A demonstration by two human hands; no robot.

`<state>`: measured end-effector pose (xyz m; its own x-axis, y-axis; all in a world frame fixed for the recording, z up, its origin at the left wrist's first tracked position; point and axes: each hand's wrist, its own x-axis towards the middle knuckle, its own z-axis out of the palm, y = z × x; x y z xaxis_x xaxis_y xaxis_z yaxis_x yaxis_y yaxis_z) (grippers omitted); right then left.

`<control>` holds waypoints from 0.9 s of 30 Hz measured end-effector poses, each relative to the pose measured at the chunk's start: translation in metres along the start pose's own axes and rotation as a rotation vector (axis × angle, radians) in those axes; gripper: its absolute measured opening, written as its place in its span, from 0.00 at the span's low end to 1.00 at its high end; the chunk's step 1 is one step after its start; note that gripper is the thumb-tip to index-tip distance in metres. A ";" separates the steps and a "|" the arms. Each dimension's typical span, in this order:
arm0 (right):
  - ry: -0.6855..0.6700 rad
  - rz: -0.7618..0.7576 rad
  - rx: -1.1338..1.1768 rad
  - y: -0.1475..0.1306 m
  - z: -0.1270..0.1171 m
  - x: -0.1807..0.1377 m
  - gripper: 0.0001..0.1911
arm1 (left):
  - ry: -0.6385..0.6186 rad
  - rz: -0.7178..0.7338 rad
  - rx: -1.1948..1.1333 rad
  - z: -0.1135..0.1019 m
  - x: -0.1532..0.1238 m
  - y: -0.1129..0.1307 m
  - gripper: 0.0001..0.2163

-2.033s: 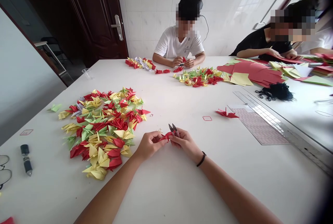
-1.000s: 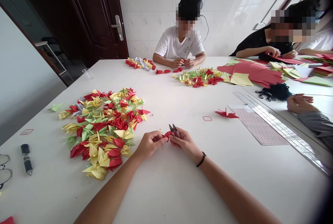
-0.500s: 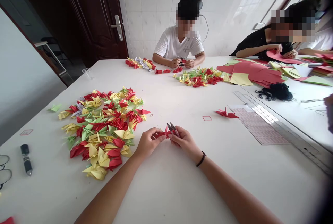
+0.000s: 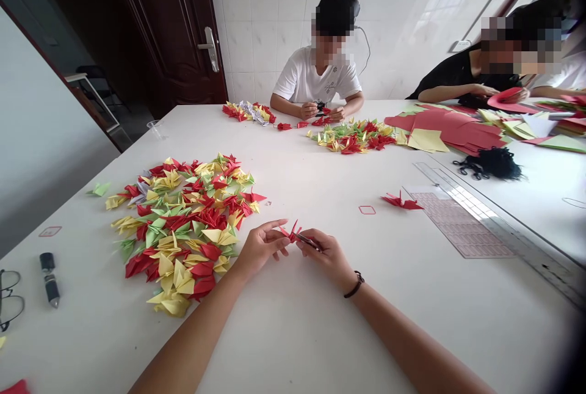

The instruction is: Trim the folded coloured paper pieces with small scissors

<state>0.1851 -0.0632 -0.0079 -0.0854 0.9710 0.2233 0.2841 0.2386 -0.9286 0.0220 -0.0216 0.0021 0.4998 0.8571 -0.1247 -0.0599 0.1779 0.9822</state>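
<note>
A small red paper crane (image 4: 293, 234) is pinched between the thumb and fingers of my left hand (image 4: 264, 247), whose other fingers are partly spread. My right hand (image 4: 323, 253) is closed around what look like thread snips (image 4: 311, 241). Their pointed metal tips touch or nearly touch the crane's right side, and my fingers cover most of the handles. To the left of my hands lies a large pile of red, yellow, green and a few lilac paper cranes (image 4: 183, 217). Another red crane (image 4: 401, 201) rests by itself on the table, beyond and right of my right hand.
Rulers (image 4: 462, 198) and a red-printed sheet (image 4: 462, 229) lie at right, near a black thread bundle (image 4: 492, 164). Coloured paper (image 4: 448, 125) and more cranes (image 4: 352, 137) spread before two seated people. A dark pen-like object (image 4: 49, 279) and glasses (image 4: 11, 299) lie left.
The snips have turned from pointing up with their blades apart to lying low against the crane, blades together. My left fingers have stretched out more around the crane.
</note>
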 end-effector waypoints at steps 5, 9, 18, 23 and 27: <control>0.001 -0.002 0.007 -0.001 -0.001 -0.002 0.09 | 0.022 0.023 -0.080 -0.003 0.002 -0.001 0.36; 0.103 0.010 0.046 -0.002 -0.007 0.000 0.13 | 0.062 0.046 -0.084 -0.004 0.003 -0.002 0.28; 0.102 0.094 -0.109 -0.001 -0.014 0.005 0.17 | 0.075 0.083 0.026 -0.003 -0.001 -0.001 0.17; 0.179 0.140 -0.166 0.002 -0.015 0.004 0.20 | 0.117 0.127 0.100 0.001 -0.001 -0.003 0.16; 0.178 0.147 -0.146 0.002 -0.015 0.003 0.20 | 0.163 0.164 0.095 0.002 0.002 -0.009 0.14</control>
<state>0.1994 -0.0597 -0.0047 0.1326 0.9797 0.1503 0.4164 0.0825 -0.9054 0.0248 -0.0225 -0.0069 0.3441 0.9386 0.0240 -0.0435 -0.0096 0.9990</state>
